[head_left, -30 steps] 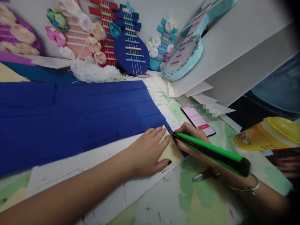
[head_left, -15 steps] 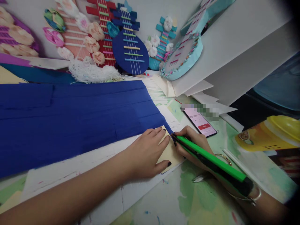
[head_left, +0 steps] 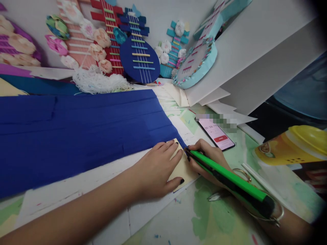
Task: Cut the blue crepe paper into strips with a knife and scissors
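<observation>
My left hand [head_left: 159, 168] lies flat with its fingers apart on a cream card [head_left: 185, 170], pressing it down near the lower right corner of a blue sheet [head_left: 102, 126]. A pinch of my right hand [head_left: 208, 158] holds a green and black utility knife [head_left: 230, 175] near its front end. The knife's tip is at the card's right edge, beside the blue sheet's corner; the blade itself is too small to make out. Under the card and the blue sheet lies a white board [head_left: 102, 200].
A phone [head_left: 216, 132] lies beyond my right hand. Decorated toy lutes, one dark blue [head_left: 140, 61], stand along the back by white string [head_left: 99, 80]. A yellow cup [head_left: 291, 146] is at the right, near a white stick [head_left: 263, 183].
The whole view has shifted slightly. My left hand stays on the card, and the knife in my right hand has barely moved along the card's edge.
</observation>
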`<state>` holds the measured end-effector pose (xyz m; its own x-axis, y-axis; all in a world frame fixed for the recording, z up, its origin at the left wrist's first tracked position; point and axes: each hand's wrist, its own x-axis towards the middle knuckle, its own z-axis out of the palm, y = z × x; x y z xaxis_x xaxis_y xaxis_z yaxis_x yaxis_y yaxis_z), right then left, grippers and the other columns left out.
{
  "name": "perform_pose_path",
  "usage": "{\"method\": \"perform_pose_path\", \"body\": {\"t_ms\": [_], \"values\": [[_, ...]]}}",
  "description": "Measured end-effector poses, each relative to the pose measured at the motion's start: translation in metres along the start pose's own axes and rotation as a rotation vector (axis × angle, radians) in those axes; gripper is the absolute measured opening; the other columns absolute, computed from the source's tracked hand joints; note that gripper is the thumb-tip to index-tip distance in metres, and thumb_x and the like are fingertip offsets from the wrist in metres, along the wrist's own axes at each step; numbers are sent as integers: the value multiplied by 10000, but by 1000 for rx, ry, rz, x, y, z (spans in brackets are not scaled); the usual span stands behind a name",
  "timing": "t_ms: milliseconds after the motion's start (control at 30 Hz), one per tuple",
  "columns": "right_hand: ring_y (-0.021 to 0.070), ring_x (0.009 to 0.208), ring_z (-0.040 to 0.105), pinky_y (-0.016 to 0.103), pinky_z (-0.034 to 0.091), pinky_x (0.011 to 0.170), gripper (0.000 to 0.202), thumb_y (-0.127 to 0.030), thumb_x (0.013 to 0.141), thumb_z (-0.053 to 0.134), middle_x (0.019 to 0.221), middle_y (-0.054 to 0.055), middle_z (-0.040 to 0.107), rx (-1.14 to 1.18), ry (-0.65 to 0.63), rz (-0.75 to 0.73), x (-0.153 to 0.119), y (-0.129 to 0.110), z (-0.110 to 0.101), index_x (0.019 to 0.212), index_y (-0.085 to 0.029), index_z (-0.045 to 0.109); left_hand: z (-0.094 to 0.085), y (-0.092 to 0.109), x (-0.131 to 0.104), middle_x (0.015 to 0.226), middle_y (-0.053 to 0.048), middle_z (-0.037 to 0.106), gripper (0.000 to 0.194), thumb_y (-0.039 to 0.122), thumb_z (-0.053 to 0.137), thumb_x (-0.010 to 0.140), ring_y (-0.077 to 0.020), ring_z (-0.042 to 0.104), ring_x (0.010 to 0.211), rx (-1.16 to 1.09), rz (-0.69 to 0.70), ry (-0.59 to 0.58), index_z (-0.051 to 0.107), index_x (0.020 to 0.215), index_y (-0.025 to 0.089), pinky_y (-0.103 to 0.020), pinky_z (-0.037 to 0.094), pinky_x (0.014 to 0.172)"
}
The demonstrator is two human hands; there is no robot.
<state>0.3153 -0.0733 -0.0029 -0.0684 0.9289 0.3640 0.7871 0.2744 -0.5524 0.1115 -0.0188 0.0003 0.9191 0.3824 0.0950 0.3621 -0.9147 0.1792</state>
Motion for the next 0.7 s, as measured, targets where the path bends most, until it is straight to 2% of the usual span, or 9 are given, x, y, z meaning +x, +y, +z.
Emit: {"method": "perform_pose_path", "body": {"t_ms": [200,433,600,700], "values": [[105,487,580,206,453,492,173,-158,703,569,675,-10,685,-4,-22,6,-1,0,-1,853,-221,511,0,-1,1,1449,-227,386,652,483,412,916,-362,314,1371,-2,6,-4,386,1404,51,-497,289,1096],[124,582,636,221,489,562,197,-147,703,572,803,17,721,4,-30,1,-2,2,-1,863,-229,492,-1,0,1,1448,-227,388,651,485,421,911,-360,322,1367,7,0,-9,397,1397,52,-493,296,1093],[110,539,608,217,479,544,208,-138,699,577,747,-11,701,6,-29,-6,-3,2,0,861,-234,488,-1,1,0,1444,-226,394,648,487,413,914,-358,323,1365,8,3,-5,397,1393,51,-492,293,1094],[117,573,630,215,486,552,218,-127,697,584,782,-3,702,13,-27,-4,-4,2,0,862,-234,491,0,0,-1,1448,-224,389,648,485,421,913,-358,322,1366,9,4,6,391,1396,54,-491,293,1094]]}}
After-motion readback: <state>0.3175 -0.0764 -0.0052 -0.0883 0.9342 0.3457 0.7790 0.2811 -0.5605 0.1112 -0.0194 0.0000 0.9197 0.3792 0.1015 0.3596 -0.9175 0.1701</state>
